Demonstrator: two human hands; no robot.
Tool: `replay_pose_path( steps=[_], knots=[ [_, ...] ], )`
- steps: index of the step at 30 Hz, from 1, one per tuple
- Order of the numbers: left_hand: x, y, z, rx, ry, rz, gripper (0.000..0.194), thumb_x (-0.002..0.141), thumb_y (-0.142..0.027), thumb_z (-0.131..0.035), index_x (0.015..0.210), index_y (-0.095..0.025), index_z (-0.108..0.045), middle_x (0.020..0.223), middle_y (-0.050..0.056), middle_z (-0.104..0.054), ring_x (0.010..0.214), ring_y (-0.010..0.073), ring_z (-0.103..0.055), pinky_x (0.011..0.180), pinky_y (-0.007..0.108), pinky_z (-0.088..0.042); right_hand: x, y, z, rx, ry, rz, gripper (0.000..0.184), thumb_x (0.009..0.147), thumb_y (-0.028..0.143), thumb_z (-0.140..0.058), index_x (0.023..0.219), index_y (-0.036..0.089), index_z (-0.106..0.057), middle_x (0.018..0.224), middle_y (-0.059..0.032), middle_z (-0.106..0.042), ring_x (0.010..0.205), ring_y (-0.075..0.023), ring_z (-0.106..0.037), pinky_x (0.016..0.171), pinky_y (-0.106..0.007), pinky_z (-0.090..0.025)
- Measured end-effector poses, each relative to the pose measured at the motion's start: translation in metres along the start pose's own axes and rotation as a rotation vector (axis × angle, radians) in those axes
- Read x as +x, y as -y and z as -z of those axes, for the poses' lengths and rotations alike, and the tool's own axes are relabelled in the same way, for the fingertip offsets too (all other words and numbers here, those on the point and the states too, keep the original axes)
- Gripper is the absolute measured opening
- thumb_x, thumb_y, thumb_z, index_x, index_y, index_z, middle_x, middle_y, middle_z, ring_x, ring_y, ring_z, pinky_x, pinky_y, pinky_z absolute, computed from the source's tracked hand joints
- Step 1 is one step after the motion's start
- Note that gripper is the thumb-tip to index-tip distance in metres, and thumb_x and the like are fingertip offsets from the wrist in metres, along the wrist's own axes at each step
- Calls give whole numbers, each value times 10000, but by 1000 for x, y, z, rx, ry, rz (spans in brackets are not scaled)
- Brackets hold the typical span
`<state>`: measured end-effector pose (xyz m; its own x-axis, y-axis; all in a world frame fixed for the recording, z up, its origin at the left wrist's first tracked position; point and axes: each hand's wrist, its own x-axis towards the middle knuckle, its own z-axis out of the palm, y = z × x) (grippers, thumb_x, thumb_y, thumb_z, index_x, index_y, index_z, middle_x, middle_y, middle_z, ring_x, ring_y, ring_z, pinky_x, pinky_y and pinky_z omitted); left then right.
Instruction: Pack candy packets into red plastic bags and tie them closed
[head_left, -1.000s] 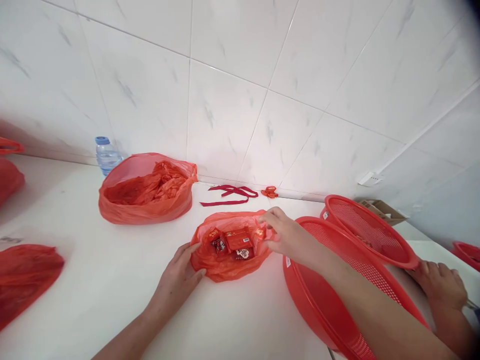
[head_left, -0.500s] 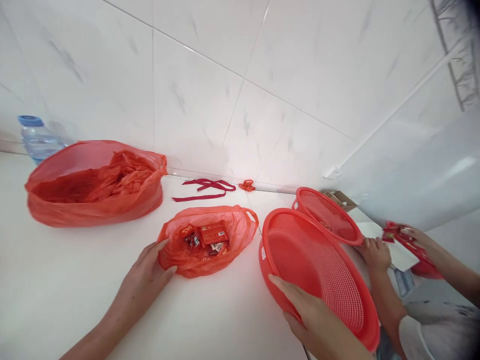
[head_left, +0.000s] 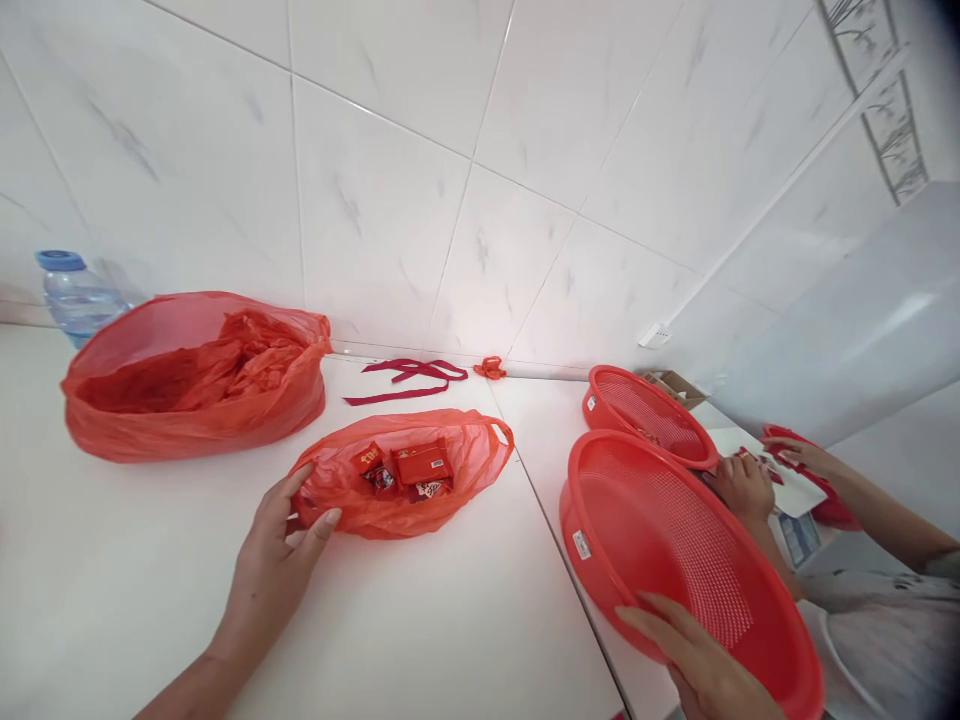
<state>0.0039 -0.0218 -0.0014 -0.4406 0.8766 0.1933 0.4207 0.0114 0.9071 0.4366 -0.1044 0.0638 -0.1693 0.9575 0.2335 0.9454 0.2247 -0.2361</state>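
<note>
Bag pinched by left hand; a sharp tug could spill its packets; right hand touches nearer basket, grip unclear.

The left hand, lower left, and its forearm were bare, a small dark spot marking the skin; the right hand, lower right, was bare too

Two red plastic bags: a larger bag at left, a smaller bag in the middle, with at least four wrapped packets. Two red sieve baskets at right: a near basket and a far basket. One water bottle, one cardboard box, one wall socket. Four hands: the person's left hand and right hand, plus a co-worker's two. The number of ribbon strips is unclear.
</note>
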Motion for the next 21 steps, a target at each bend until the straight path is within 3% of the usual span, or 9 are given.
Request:
replay_pose_path(
  steps=[3,6,10,12,14,16,18,21],
  knots=[
    [-2,1,-1,-1,-25,-30,587,782,-481,-547,1318,-292,-399,1246,48,-483,829,168,-559,718,297,-524,6,16,-8,16,-60,74,301,811,253,-499,1052,331,-661,1286,-18,-528,1142,-246,-532,888,-362,-521],
    [-2,0,-1,-8,-13,-66,546,799,-427,-535,1314,-295,-407,1232,43,-493,853,167,-554,778,307,-504,30,55,-27,138,-103,155,282,849,275,-499,1108,307,-605,1317,-35,-488,1190,-239,-482,947,-369,-473],
    [5,-10,1,-39,6,-56,509,807,-344,-508,1307,-286,-425,1157,35,-535,798,143,-552,812,314,-476,92,106,-61,362,-100,36,546,856,335,-481,1373,276,-314,1436,-60,-310,1289,-248,-350,1016,-430,-388],
    [14,-21,4,-39,43,-53,494,795,-307,-508,1285,-271,-455,1084,25,-559,737,123,-541,785,306,-471,131,121,-75,500,-195,-57,671,835,373,-493,1417,242,-184,1457,-83,-254,1304,-243,-320,1015,-418,-381],
    [25,-36,9,-26,81,-76,500,784,-280,-507,1281,-253,-464,967,11,-578,676,109,-521,724,288,-469,169,127,-84,579,-263,-155,780,782,416,-546,1422,205,-153,1455,-122,-237,1292,-265,-329,981,-418,-396],
    [39,-56,17,-9,83,-112,546,776,-254,-509,1315,-256,-426,884,-1,-578,629,101,-498,650,264,-457,200,128,-85,624,-238,-240,745,690,442,-620,1325,155,-356,1360,-166,-381,1191,-316,-433,897,-435,-430],
    [53,-78,27,-23,33,-168,607,758,-218,-529,1344,-275,-381,988,16,-577,653,91,-508,653,257,-454,221,125,-77,656,-158,-246,490,654,470,-631,1018,146,-582,1068,-139,-601,982,-313,-555,792,-418,-455],
    [73,-109,47,-106,-51,-299,631,754,-179,-536,1355,-241,-355,1145,65,-539,710,85,-530,700,269,-463,235,121,-51,896,-221,-203,327,730,504,-553,723,178,-571,745,-51,-634,745,-217,-590,677,-333,-465]
  ],
)
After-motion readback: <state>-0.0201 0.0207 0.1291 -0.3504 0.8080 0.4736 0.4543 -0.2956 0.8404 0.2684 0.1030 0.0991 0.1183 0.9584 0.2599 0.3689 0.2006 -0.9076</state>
